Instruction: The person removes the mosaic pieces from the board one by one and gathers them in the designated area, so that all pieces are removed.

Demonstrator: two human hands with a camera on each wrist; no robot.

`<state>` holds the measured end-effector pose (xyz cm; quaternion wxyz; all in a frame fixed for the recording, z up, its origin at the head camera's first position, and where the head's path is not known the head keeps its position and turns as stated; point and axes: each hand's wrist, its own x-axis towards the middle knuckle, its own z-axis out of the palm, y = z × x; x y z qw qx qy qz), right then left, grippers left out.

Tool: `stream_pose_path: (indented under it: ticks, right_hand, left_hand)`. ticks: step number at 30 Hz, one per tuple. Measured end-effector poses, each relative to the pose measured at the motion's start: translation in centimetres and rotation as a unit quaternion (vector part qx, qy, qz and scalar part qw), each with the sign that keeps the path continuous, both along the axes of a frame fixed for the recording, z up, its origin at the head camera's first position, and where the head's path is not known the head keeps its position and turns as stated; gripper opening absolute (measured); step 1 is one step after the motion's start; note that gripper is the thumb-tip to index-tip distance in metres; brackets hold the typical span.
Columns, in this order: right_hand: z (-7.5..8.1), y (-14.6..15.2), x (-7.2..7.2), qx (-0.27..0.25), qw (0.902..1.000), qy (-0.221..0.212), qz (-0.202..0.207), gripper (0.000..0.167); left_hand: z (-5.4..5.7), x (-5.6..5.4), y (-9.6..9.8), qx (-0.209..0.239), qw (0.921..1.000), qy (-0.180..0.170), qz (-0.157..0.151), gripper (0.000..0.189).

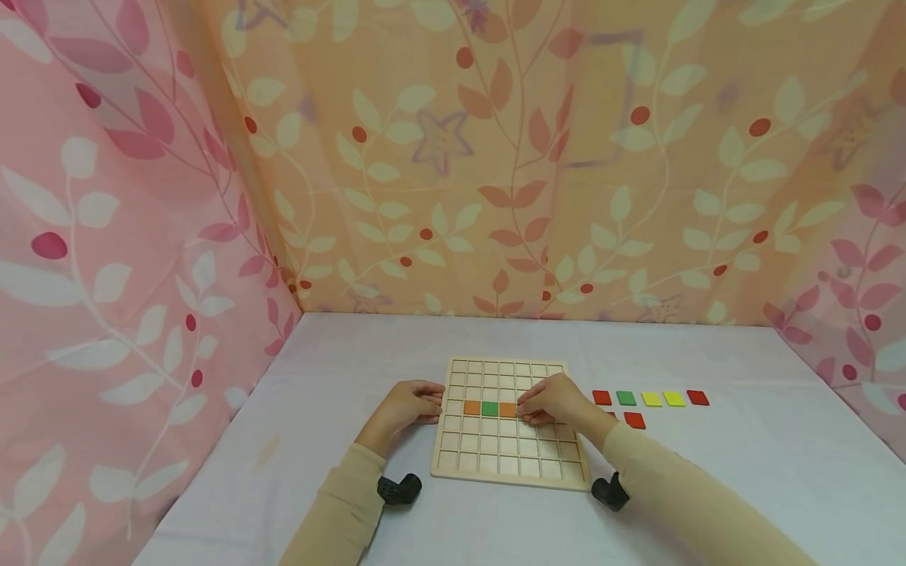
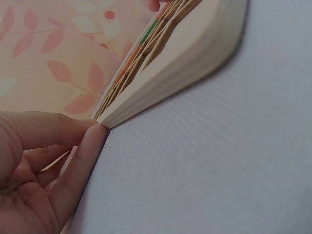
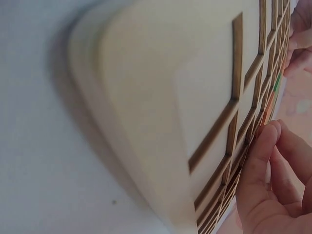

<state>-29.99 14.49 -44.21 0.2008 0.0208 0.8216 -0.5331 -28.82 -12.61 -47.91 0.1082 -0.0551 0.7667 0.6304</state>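
Observation:
A square wooden grid board (image 1: pixel 510 446) lies on the white table. In one row of its cells sit an orange tile (image 1: pixel 472 408), a green tile (image 1: pixel 490 409) and a second orange tile (image 1: pixel 507 409). My left hand (image 1: pixel 406 409) is at the board's left side; in the left wrist view its thumb and forefinger pinch the edge. My right hand (image 1: pixel 555 402) is over the board, fingertips touching the grid just right of the second orange tile. In the right wrist view its thumb and forefinger (image 3: pixel 287 141) meet at the tips; whether a tile is between them is hidden.
Right of the board lie loose tiles: a red tile (image 1: pixel 601 398), a green tile (image 1: pixel 626 398), two yellow tiles (image 1: pixel 651 399) and more red tiles (image 1: pixel 697 398), one partly behind my right hand. Black wrist devices (image 1: pixel 399 489) are on both arms. Patterned curtains (image 1: pixel 439 196) surround the table.

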Motion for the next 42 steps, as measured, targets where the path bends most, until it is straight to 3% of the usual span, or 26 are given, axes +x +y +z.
stream_pose_path:
  ticks: [28,42]
  right_hand:
    - [-0.38,-0.73,-0.5,0.004,1.0,-0.001,-0.005,0.012]
    - [-0.75,-0.97,-0.63,0.001,0.9994,0.017,-0.03,0.007]
  left_hand:
    - [-0.45,-0.39,0.03,-0.014,0.9999,-0.003,0.002,0.041]
    - [-0.37,-0.28,-0.03,-0.012,0.9999,-0.003,-0.005,0.041]
